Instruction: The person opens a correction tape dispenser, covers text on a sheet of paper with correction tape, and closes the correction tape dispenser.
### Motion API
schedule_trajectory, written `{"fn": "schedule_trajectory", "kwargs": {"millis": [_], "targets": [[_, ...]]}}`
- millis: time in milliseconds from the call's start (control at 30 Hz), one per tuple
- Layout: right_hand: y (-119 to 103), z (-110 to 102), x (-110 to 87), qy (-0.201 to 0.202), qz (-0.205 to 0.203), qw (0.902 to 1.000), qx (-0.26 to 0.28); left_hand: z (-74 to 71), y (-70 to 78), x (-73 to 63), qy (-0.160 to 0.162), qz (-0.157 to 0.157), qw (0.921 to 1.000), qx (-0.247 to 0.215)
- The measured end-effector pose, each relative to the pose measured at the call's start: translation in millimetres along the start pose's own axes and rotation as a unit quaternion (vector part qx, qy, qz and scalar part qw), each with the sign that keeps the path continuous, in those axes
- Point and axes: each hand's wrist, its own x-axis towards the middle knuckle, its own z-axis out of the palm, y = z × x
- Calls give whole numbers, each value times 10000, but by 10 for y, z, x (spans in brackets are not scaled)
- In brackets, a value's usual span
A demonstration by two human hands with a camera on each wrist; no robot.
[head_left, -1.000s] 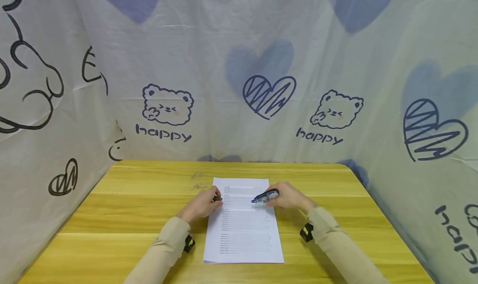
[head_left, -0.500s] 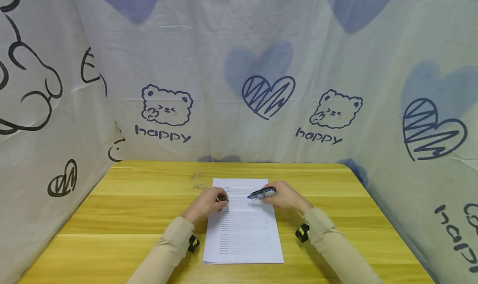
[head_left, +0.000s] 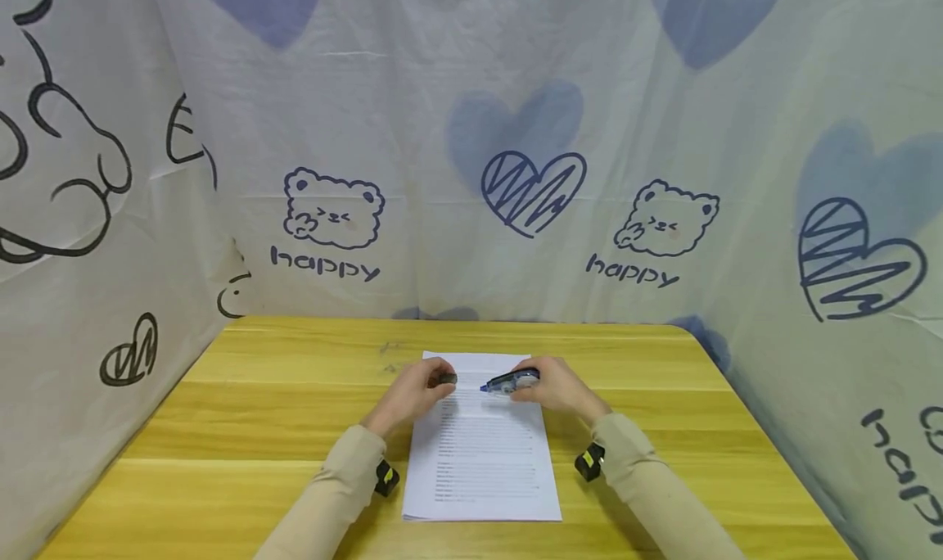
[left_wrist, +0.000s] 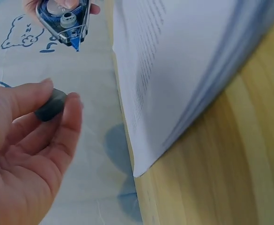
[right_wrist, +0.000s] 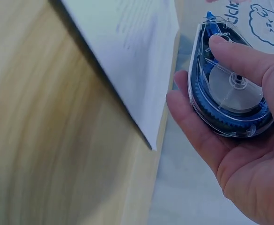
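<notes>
My right hand [head_left: 556, 390] grips a correction tape dispenser [head_left: 510, 381] with a clear shell and blue parts. In the right wrist view the thumb lies on the dispenser's [right_wrist: 233, 89] flat side, and its blue tip points away from the palm. Between thumb and fingertips, my left hand [head_left: 409, 398] pinches a small dark cap [left_wrist: 51, 106]. Both hands are over the upper part of a stack of printed paper [head_left: 497, 507], with the dispenser's tip pointing left toward the cap. A gap separates the tip and the cap.
The paper lies upright to me on a yellow wood-grain table [head_left: 243, 429]. A pale curtain [head_left: 442, 290] with hearts and bear drawings stands behind the table and along both sides. Each wrist carries a small black camera.
Both hands have come closer together over the paper. My left hand has moved right and slightly up with the cap; the right hand has shifted left with the correction tape dispenser.
</notes>
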Motion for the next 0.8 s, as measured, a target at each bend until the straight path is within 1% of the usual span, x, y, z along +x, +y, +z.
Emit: {"fn": "schedule_trajectory", "kwargs": {"millis": [67,200,300,467,600,700,800], "targets": [[-18,-3,8,87,-80,9999,-70,3,17,7,92,6,9999,-113],[-58,-7,18,188,-71,9998,12,14,56,21,206,55,9997,-147],[-84,-1,15,233,-4,9996,169,26,79,28,233,79,9996,-149],[-88,17,16,278,106,9989,373,54,97,28,170,157,9995,-221],[-110,7,10,317,204,9984,421,80,95,28,191,345,9986,-362],[-141,-10,0,343,255,9979,484,99,95,34,296,517,9968,-535],[-165,-23,-11,378,266,9975,528,120,97,40,409,620,9948,-703]]}}
